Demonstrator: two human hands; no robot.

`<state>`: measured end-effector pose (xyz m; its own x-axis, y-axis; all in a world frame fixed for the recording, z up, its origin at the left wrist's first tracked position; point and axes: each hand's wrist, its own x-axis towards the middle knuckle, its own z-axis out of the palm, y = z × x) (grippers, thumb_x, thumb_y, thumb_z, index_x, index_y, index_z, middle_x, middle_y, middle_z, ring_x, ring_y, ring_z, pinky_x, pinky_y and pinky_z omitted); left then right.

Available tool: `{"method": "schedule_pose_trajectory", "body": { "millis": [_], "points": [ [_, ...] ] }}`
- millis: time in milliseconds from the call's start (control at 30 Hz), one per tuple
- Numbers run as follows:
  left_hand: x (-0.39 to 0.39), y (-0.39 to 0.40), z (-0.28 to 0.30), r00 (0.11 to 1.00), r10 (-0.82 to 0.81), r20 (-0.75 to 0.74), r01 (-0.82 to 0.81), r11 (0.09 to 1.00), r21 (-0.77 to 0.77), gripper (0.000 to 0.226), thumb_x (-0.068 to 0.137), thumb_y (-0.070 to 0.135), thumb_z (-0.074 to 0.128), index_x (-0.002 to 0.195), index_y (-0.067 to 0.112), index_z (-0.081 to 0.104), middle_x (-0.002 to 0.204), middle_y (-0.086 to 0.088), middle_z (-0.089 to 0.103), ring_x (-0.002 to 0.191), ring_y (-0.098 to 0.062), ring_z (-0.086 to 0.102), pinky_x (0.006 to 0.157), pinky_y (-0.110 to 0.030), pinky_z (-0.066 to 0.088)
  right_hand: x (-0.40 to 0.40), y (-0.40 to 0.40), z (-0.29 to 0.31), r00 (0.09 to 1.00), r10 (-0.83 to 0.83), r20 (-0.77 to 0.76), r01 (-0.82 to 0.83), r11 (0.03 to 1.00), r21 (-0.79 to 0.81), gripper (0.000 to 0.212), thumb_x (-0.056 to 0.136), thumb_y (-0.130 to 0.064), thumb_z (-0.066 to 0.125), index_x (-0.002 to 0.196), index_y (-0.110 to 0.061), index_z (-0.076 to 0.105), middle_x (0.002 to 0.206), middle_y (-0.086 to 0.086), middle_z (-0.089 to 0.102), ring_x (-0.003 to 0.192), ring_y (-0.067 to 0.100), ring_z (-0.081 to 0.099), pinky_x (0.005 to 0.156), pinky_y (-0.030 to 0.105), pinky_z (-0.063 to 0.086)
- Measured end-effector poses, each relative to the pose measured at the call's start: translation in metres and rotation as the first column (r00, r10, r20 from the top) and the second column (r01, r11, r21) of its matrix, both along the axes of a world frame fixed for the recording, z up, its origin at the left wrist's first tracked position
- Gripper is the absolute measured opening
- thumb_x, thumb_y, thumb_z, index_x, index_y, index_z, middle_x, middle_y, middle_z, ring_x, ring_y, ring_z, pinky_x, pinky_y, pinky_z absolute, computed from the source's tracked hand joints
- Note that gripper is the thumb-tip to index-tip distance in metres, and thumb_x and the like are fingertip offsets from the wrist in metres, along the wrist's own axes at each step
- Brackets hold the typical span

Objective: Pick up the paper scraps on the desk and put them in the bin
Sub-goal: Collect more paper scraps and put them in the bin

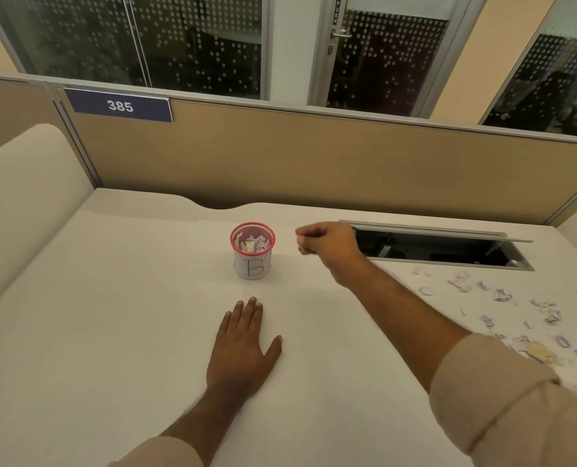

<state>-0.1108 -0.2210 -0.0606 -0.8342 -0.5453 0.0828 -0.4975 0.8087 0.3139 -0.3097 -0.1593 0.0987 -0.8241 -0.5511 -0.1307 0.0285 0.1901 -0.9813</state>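
Paper scraps [503,294] lie scattered over the right side of the white desk [111,315], near an open cable hatch [442,246] at the far right. Further left stands the bin [252,251], a small red-rimmed mesh cup wrapped in white paper with handwritten letters, already holding crumpled scraps. The right hand [327,242] hovers just right of the bin with its fingers curled; whether it pinches a scrap cannot be told. The left hand [243,345] rests flat on the desk, fingers straight, nearer than the bin.
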Motion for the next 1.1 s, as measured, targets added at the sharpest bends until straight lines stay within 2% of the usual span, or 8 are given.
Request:
{"method": "schedule_pose_trajectory", "body": {
  "millis": [133,333,567,633,733,800,967,1100],
  "points": [
    [0.000,0.000,-0.001,1.000,0.002,-0.005,-0.002,1.000,0.026,0.081,0.089,0.069,0.016,0.156,0.025,0.011,0.163,0.011,0.000,0.150,-0.008,-0.006,0.123,-0.032,-0.001,0.001,-0.053,0.008,0.986,0.026,-0.163,-0.016,0.998,0.062,0.014,0.080,0.010,0.065,0.090,0.002,0.071,0.079,0.011,0.068,0.063,0.020,0.060,0.071,0.033,0.058],
    [0.001,0.000,-0.003,1.000,0.005,-0.022,-0.005,1.000,0.025,0.081,0.088,0.070,0.013,0.156,0.027,0.007,0.163,0.013,-0.004,0.148,-0.005,-0.011,0.121,-0.029,-0.006,0.005,-0.092,-0.005,0.904,0.221,-0.366,-0.066,0.918,0.391,0.020,0.086,0.003,0.062,0.097,-0.008,0.075,0.106,0.006,0.070,0.092,0.017,0.061,0.079,0.033,0.058],
    [0.000,0.000,-0.003,0.999,0.009,-0.031,-0.008,1.000,0.029,0.081,0.088,0.070,0.012,0.156,0.027,0.007,0.163,0.013,-0.004,0.149,-0.006,-0.010,0.121,-0.029,-0.006,0.005,-0.092,-0.009,0.922,0.084,-0.377,0.042,0.948,0.315,0.019,0.077,0.008,0.064,0.085,-0.006,0.074,0.095,0.009,0.072,0.090,0.023,0.067,0.079,0.039,0.059],
    [0.001,0.000,-0.002,0.999,0.011,-0.032,-0.010,1.000,0.029,0.080,0.089,0.070,0.014,0.156,0.026,0.009,0.163,0.012,-0.002,0.149,-0.007,-0.008,0.121,-0.030,-0.005,0.008,-0.090,-0.007,0.925,0.182,-0.332,-0.059,0.936,0.348,0.023,0.078,0.000,0.069,0.100,-0.007,0.072,0.108,0.009,0.070,0.101,0.024,0.065,0.087,0.040,0.056],
    [0.001,0.000,-0.001,1.000,0.010,-0.023,-0.010,1.000,0.019,0.081,0.088,0.070,0.013,0.156,0.026,0.010,0.163,0.012,0.000,0.149,-0.007,-0.006,0.122,-0.030,-0.004,0.013,-0.083,-0.006,0.889,0.395,-0.232,-0.260,0.852,0.455,0.052,0.083,-0.005,0.067,0.133,-0.011,0.053,0.137,0.007,0.054,0.124,0.024,0.051,0.101,0.039,0.048],
    [0.001,0.000,-0.001,1.000,0.012,-0.022,-0.012,1.000,0.023,0.082,0.088,0.071,0.011,0.156,0.026,0.010,0.163,0.012,0.000,0.149,-0.007,-0.006,0.121,-0.030,-0.005,0.013,-0.073,-0.004,0.903,0.344,-0.257,-0.220,0.885,0.410,0.054,0.085,-0.002,0.063,0.137,-0.012,0.049,0.140,0.005,0.052,0.127,0.019,0.050,0.102,0.033,0.046],
    [0.001,0.000,0.000,1.000,0.002,-0.023,-0.002,1.000,0.020,0.081,0.089,0.069,0.014,0.156,0.024,0.012,0.163,0.010,0.001,0.150,-0.009,-0.005,0.120,-0.029,-0.006,0.014,-0.016,-0.007,0.966,0.112,-0.234,-0.059,0.974,0.220,0.039,0.087,-0.006,0.062,0.125,-0.009,0.059,0.126,0.005,0.063,0.117,0.015,0.059,0.093,0.026,0.047],
    [0.001,0.002,0.002,1.000,-0.002,0.004,0.002,1.000,0.004,0.076,0.093,0.063,0.019,0.155,0.020,0.016,0.164,0.005,0.003,0.151,-0.014,-0.002,0.122,-0.031,-0.004,0.024,0.056,-0.025,0.973,0.030,-0.229,0.037,0.958,0.284,0.031,0.090,-0.016,0.061,0.121,-0.013,0.061,0.120,0.000,0.064,0.107,0.012,0.060,0.094,0.027,0.046]
  ]
}}
